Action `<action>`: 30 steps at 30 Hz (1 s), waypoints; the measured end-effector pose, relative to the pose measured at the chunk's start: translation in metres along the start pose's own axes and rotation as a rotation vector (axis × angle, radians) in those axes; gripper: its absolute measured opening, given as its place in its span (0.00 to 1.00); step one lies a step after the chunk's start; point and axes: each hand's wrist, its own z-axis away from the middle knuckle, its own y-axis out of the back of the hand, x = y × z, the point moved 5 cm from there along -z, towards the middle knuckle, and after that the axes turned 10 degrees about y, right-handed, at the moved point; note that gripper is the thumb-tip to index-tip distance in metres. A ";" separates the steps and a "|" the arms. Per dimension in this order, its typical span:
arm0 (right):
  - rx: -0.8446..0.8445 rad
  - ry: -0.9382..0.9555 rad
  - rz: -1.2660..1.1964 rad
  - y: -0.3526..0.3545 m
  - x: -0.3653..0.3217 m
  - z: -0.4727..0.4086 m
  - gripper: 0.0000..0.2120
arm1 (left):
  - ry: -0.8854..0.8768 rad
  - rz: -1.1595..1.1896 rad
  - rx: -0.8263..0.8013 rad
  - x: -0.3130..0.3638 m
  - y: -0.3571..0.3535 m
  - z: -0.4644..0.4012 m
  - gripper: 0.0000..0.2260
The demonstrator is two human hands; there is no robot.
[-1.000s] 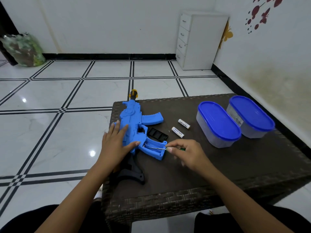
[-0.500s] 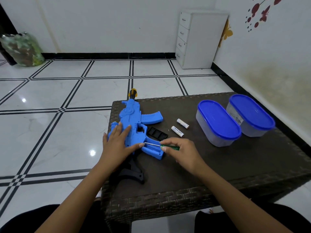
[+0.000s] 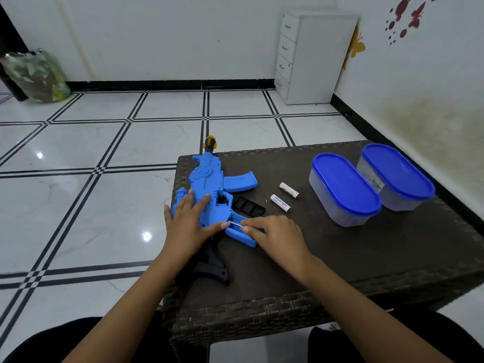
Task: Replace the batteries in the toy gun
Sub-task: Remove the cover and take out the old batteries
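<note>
- The blue toy gun (image 3: 209, 189) is lying on its side along the left edge of the dark woven table (image 3: 366, 258), muzzle pointing away and black stock hanging toward the person.
- The left hand (image 3: 187, 221) is pressing flat on the gun's body, fingers straight and spread, thumb reaching toward the open battery compartment (image 3: 237, 221) in the grip.
- The right hand (image 3: 275, 237) is pinching a small green-handled screwdriver (image 3: 239, 225), its thin metal shaft now pointing into the compartment.
- Compared with a second ago, the right hand is sitting closer to the grip and the shaft is reaching further in, its tip close by the left thumb; the left hand is pressing down in much the same place as before.
- To me that looks like prying: the person is probably levering an old cell out, though I cannot make out whether a battery is still seated inside.
- The black compartment cover (image 3: 248, 206) is lying off the gun, just beside the grip, so the opening step appears done.
- Two white AA batteries (image 3: 284, 197) are resting apart on the table between the cover and the two blue-lidded plastic containers (image 3: 345, 189); I cannot tell whether they are the fresh ones or the spent ones.
- A tiny pale object, perhaps the cover's screw (image 3: 265, 201), is lying beside the cover.
</note>
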 end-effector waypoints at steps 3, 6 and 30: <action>-0.109 -0.037 -0.075 0.000 0.000 -0.007 0.10 | 0.006 0.009 0.006 0.000 0.000 0.000 0.34; -0.143 -0.098 -0.252 0.001 0.004 -0.015 0.09 | 0.024 0.040 0.014 0.000 0.001 0.002 0.34; -0.088 -0.105 -0.549 0.015 0.029 -0.004 0.09 | 0.004 -0.039 -0.033 0.004 -0.003 0.001 0.36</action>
